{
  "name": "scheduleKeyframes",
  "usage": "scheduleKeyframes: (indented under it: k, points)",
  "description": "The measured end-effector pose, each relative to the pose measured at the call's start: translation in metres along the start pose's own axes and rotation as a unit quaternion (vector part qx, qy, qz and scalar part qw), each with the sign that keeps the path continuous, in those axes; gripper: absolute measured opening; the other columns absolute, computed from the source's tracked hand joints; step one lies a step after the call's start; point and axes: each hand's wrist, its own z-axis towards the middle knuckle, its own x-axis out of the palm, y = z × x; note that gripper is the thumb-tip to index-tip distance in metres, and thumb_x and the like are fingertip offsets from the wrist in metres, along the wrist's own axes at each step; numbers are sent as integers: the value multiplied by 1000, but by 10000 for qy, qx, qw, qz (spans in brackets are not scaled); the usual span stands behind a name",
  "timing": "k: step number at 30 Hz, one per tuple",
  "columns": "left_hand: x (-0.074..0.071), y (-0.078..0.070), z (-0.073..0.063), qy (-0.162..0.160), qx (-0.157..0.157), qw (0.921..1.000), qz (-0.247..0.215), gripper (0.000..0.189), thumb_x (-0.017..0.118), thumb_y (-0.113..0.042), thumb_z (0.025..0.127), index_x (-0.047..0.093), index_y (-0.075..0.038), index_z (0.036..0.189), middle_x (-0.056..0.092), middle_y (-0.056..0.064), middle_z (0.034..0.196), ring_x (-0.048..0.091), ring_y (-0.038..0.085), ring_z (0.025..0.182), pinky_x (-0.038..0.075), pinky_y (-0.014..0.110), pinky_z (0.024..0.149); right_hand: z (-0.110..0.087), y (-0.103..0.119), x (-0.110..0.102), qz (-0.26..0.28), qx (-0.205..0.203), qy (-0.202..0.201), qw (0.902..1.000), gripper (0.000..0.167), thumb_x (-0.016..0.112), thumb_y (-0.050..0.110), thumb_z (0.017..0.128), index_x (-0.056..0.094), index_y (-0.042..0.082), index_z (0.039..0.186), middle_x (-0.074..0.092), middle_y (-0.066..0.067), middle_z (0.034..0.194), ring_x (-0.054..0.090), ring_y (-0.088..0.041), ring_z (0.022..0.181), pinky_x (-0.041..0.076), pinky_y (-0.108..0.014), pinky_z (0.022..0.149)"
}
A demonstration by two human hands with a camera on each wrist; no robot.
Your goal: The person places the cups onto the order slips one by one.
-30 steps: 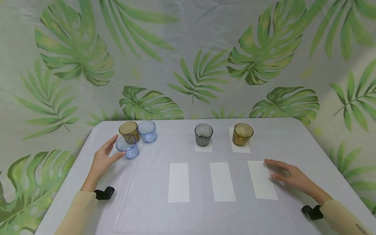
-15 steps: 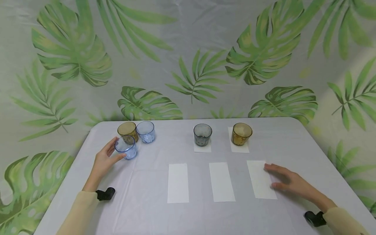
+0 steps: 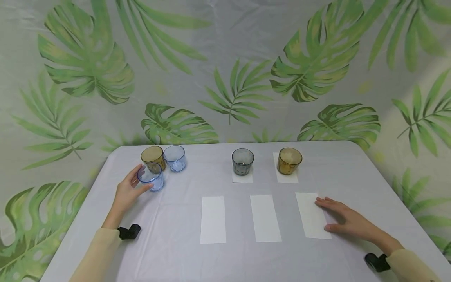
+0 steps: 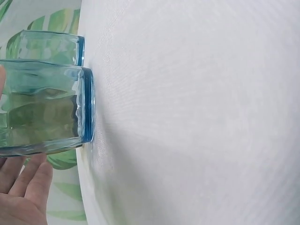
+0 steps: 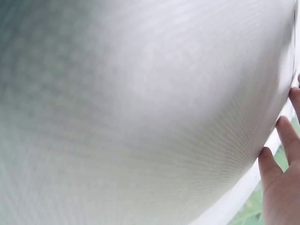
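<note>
A clear blue glass [image 3: 157, 183] stands upright on the white cloth at the back left. My left hand [image 3: 126, 192] holds it low between thumb and fingers, the thumb on its near side. In the left wrist view, fingertips [image 4: 40, 176] lie against the side of the blue glass, and a second blue glass [image 4: 49, 47] shows beyond it. Right behind the held glass is an amber glass [image 3: 149, 153]. Far to the right, my right hand [image 3: 350, 220] rests with fingers extended, its fingertips at the right edge of a white paper rectangle [image 3: 311, 215].
Two more white paper rectangles, one at left [image 3: 213, 219] and one in the middle [image 3: 266, 218], complete the front row. Behind them, a grey glass [image 3: 242, 164] and an amber glass [image 3: 289, 163] stand on papers. A leaf-print cloth [image 3: 243, 78] hangs behind the table.
The left thumb and fingers have closed in on the blue glass, which stays where it was. The right hand has come down slightly, its fingers lower toward the cloth.
</note>
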Motion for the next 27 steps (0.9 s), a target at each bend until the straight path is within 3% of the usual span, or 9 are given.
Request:
scheduleKeyframes:
  k: [8,17,22,27]
  points:
    - [2,3,-2,-159,82,9998,-12,76,76,-12,83,34,3,145,41,23,143,39,40,130,37,16,101,-1,-1,3,-167,-237,-34,9996,71,77,32,79,48,10,140,32,18,148,9,19,128,32,-69,89]
    - [4,0,-5,-156,138,9995,-222,75,77,-9,82,37,3,144,42,22,143,40,39,129,39,27,102,0,1,2,-235,-333,-79,9991,70,77,32,79,50,8,138,33,19,148,9,20,128,34,-67,87]
    - [8,-5,-5,16,80,9996,-286,77,78,-9,81,36,2,145,40,24,143,40,39,130,39,38,102,0,1,2,-280,-360,-89,9989,70,78,32,78,50,8,138,33,21,147,9,21,128,34,-66,86]
    - [16,-17,-5,249,76,9991,-324,79,79,-11,80,36,0,145,39,26,143,39,39,130,39,39,102,0,0,3,-314,-351,-102,9988,70,78,32,78,50,9,138,34,21,147,10,20,128,35,-62,87]
